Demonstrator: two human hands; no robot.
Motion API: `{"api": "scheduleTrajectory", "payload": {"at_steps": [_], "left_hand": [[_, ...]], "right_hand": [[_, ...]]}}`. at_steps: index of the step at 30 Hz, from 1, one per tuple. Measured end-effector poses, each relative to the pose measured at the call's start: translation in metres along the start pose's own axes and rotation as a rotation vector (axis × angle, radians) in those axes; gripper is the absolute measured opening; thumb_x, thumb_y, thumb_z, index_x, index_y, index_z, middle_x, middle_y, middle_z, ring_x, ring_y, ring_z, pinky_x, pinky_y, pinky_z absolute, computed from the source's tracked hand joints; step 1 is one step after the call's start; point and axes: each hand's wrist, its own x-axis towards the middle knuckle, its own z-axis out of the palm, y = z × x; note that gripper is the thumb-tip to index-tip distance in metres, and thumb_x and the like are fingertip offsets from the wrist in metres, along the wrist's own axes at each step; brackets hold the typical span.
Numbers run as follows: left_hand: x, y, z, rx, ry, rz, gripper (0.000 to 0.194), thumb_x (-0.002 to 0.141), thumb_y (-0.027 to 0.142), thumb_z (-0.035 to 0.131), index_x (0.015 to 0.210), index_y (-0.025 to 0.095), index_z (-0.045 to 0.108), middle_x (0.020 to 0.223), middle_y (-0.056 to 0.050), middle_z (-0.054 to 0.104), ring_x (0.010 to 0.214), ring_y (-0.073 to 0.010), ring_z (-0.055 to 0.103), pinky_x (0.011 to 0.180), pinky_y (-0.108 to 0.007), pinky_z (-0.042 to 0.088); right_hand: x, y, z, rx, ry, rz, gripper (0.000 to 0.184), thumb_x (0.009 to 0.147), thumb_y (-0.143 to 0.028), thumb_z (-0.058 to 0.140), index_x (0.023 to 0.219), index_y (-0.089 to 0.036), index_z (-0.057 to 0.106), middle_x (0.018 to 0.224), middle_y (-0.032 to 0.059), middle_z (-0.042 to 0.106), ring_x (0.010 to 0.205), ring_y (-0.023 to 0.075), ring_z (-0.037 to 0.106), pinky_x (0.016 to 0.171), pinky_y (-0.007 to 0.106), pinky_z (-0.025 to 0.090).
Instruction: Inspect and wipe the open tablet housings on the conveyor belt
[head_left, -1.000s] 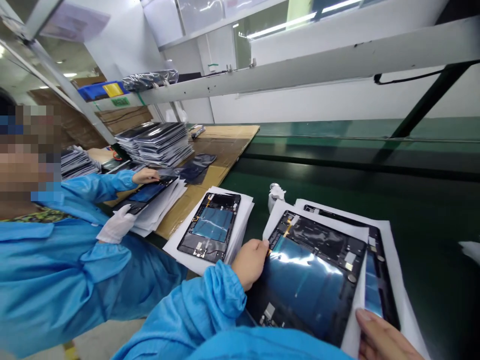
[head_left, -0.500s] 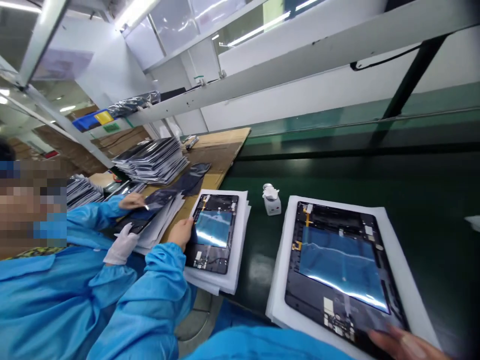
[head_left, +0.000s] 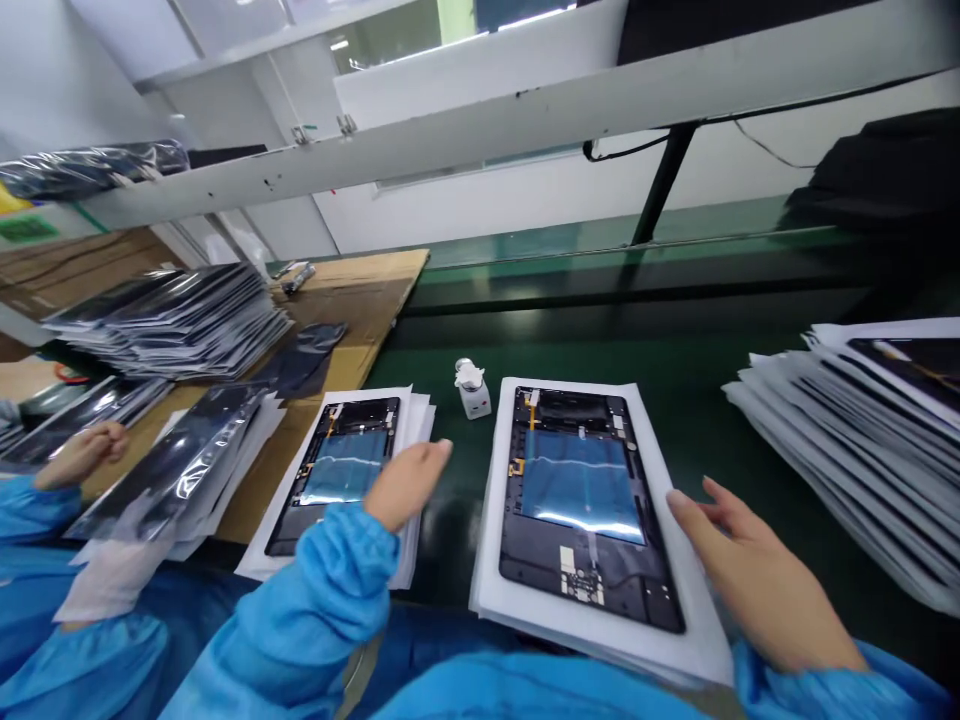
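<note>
The right hand (head_left: 765, 570) hangs beside a pile of white sheets (head_left: 701, 650), fingers and thumb spread apart with nothing between them; on that pile an open-backed tablet (head_left: 585, 500) lies flat, its blue panel upward; the left hand (head_left: 405, 485) is by the right edge of a second open-backed tablet (head_left: 345, 465), on another white pile, its fingers loosely curled, though blur makes it hard to tell whether they hold anything; to the left, a co-worker's white-gloved hand (head_left: 120, 570) is at a dark glossy sheet (head_left: 187, 450); beyond the two tablets, a small white bottle (head_left: 475, 400) stands on the green surface (head_left: 442, 550); farther left rises a tall stack of dark panels (head_left: 195, 325).
</note>
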Motion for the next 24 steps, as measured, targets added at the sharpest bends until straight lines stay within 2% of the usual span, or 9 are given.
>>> {"api": "scheduleTrajectory", "payload": {"at_steps": [2, 5, 9, 14, 16, 20, 23, 24], "left_hand": [[-0.002, 0.021, 0.026, -0.082, -0.096, 0.030, 0.051, 0.076, 0.060, 0.029, 0.069, 0.017, 0.056, 0.068, -0.006, 0.059, 0.067, -0.0194, 0.054, 0.056, -0.027, 0.035], [0.001, 0.037, 0.049, -0.073, -0.115, 0.051, 0.047, 0.075, 0.058, 0.034, 0.063, 0.017, 0.052, 0.062, -0.006, 0.056, 0.060, -0.0193, 0.052, 0.052, -0.028, 0.031], [0.006, 0.043, 0.056, -0.038, -0.088, 0.098, 0.038, 0.079, 0.049, 0.033, 0.059, 0.018, 0.045, 0.064, -0.009, 0.055, 0.062, -0.0206, 0.051, 0.053, -0.029, 0.029], [-0.009, 0.052, 0.050, 0.172, 0.072, 0.186, 0.035, 0.082, 0.045, 0.026, 0.065, 0.019, 0.043, 0.065, -0.008, 0.054, 0.062, -0.0217, 0.052, 0.053, -0.030, 0.024], [-0.017, 0.055, 0.045, 0.075, 0.107, 0.134, 0.036, 0.083, 0.047, 0.025, 0.066, 0.020, 0.042, 0.063, -0.005, 0.053, 0.060, -0.0187, 0.050, 0.052, -0.029, 0.027], [-0.025, 0.057, 0.042, -0.299, 0.217, -0.029, 0.044, 0.081, 0.055, 0.023, 0.067, 0.019, 0.043, 0.062, -0.002, 0.049, 0.058, -0.0138, 0.047, 0.052, -0.025, 0.033], [-0.021, 0.057, 0.053, -0.525, 0.329, -0.112, 0.042, 0.080, 0.055, 0.028, 0.072, 0.019, 0.047, 0.064, -0.002, 0.048, 0.060, -0.0127, 0.046, 0.052, -0.023, 0.035], [-0.019, 0.055, 0.057, -0.603, 0.321, -0.122, 0.040, 0.080, 0.053, 0.030, 0.073, 0.018, 0.048, 0.065, -0.002, 0.049, 0.061, -0.0126, 0.047, 0.053, -0.023, 0.036]], "right_hand": [[0.008, -0.003, 0.003, -0.080, -0.128, -0.028, 0.074, 0.062, -0.068, 0.042, 0.122, -0.023, 0.039, 0.100, 0.0083, 0.060, 0.086, 0.0286, 0.055, 0.074, 0.038, 0.038], [0.014, -0.005, 0.007, -0.103, -0.208, -0.096, 0.055, 0.068, -0.062, 0.039, 0.102, -0.023, 0.055, 0.090, 0.0065, 0.063, 0.082, 0.0266, 0.055, 0.073, 0.035, 0.037], [0.009, -0.011, 0.008, -0.129, -0.119, -0.150, 0.040, 0.070, -0.054, 0.041, 0.086, -0.023, 0.061, 0.087, 0.0063, 0.062, 0.082, 0.0278, 0.054, 0.071, 0.036, 0.036], [-0.015, -0.024, 0.011, -0.176, 0.051, -0.213, 0.032, 0.074, -0.050, 0.036, 0.082, -0.027, 0.055, 0.083, 0.0042, 0.058, 0.076, 0.0276, 0.051, 0.065, 0.035, 0.034], [-0.030, -0.028, 0.013, -0.160, 0.117, -0.243, 0.028, 0.076, -0.048, 0.032, 0.079, -0.028, 0.052, 0.080, 0.0026, 0.057, 0.075, 0.0260, 0.050, 0.064, 0.033, 0.034], [-0.067, -0.035, 0.019, -0.056, 0.230, -0.263, 0.027, 0.079, -0.046, 0.031, 0.070, -0.027, 0.049, 0.062, 0.0001, 0.052, 0.062, 0.0231, 0.050, 0.059, 0.032, 0.033], [-0.089, -0.036, 0.024, 0.055, 0.189, -0.327, 0.028, 0.076, -0.048, 0.035, 0.065, -0.027, 0.050, 0.060, 0.0000, 0.053, 0.063, 0.0236, 0.050, 0.058, 0.033, 0.034], [-0.093, -0.036, 0.025, 0.121, 0.146, -0.351, 0.029, 0.074, -0.050, 0.037, 0.064, -0.027, 0.052, 0.062, -0.0002, 0.056, 0.066, 0.0239, 0.051, 0.059, 0.032, 0.035]]}}
